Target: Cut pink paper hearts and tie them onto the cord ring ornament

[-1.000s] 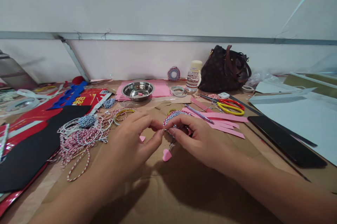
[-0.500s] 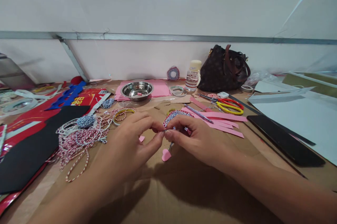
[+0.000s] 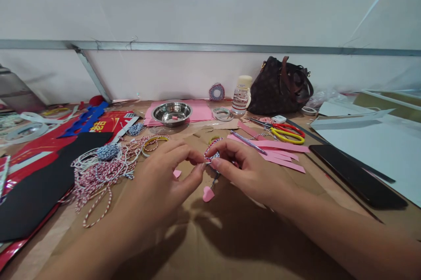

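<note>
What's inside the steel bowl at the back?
In the steel bowl one small pink scrap lies on the bottom; the rest shows bare metal. Its near wall hides the front of the bottom.

The left hand [image 3: 161, 179] and right hand [image 3: 246, 172] fill the middle, pinched together on a twine-wrapped ring [image 3: 212, 155]. Nearer, the desk [image 3: 230, 245] lies bare but for a pink heart [image 3: 208, 193]. Leftward a twine tangle [image 3: 98, 170] and black sheet [image 3: 33, 188] crowd the way; rightward lie pink strips [image 3: 283, 155], scissors [image 3: 289, 134] and a black slab [image 3: 358, 178]. Behind stand a steel bowl [image 3: 172, 113], tape ring [image 3: 222, 114], bottle [image 3: 241, 93] and handbag [image 3: 283, 85].
</note>
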{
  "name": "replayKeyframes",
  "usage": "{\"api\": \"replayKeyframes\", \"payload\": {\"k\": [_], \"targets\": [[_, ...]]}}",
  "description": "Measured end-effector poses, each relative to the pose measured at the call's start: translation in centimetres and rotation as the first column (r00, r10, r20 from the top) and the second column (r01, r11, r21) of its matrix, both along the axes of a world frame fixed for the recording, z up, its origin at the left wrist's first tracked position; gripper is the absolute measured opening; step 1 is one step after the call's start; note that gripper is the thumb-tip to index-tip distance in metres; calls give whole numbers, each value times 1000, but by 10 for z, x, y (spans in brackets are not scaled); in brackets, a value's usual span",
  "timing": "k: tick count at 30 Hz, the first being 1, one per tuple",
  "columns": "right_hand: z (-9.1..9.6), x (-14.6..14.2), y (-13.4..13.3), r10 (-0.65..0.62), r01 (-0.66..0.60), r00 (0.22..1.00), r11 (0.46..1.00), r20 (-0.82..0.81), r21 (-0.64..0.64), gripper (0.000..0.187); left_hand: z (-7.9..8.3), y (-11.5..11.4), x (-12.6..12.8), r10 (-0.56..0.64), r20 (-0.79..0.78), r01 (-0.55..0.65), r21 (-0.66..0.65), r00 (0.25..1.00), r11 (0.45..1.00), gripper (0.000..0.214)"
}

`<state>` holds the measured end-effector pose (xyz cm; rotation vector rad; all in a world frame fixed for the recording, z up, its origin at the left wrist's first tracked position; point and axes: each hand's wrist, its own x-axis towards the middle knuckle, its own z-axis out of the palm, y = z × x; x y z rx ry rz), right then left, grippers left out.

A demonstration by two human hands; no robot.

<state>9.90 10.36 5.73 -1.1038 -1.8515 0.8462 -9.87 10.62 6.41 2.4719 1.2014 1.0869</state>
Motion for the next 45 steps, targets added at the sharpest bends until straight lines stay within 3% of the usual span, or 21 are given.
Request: {"api": "replayKeyframes", "payload": {"k": [5,15,20,26,31,35,45], "targets": [[9,-4,-9,-67,66,986,998,149,15,12,1,0,-1,16,-2,-16,-26,1000,1000,7],[-2,1,-2,16,-16,1000,998,2,68,6,-1,-1,0,-35,4,35,-56,999,998,8],[-2,3,-2,19,-23,999,995,42,97,7,1,-2,-1,-40,10,40,-55,999,998,8],[2,1,-4,21,-24,999,998,40,62,15,1,-3,-3,-39,2,39,-45,999,998,7],[-1,0,-1,11,-9,998,999,-67,40,15,1,-2,-2,-62,-17,62,-37,998,997,6],[-4,1,3,26,-34,989,998,-149,-49,13,0,-2,-1,-89,-21,88,-15,996,996,8],[4,0,-5,32,-31,999,999,19,-38,17,2,0,-2,-9,-17,10,36,1000,999,9]]}}
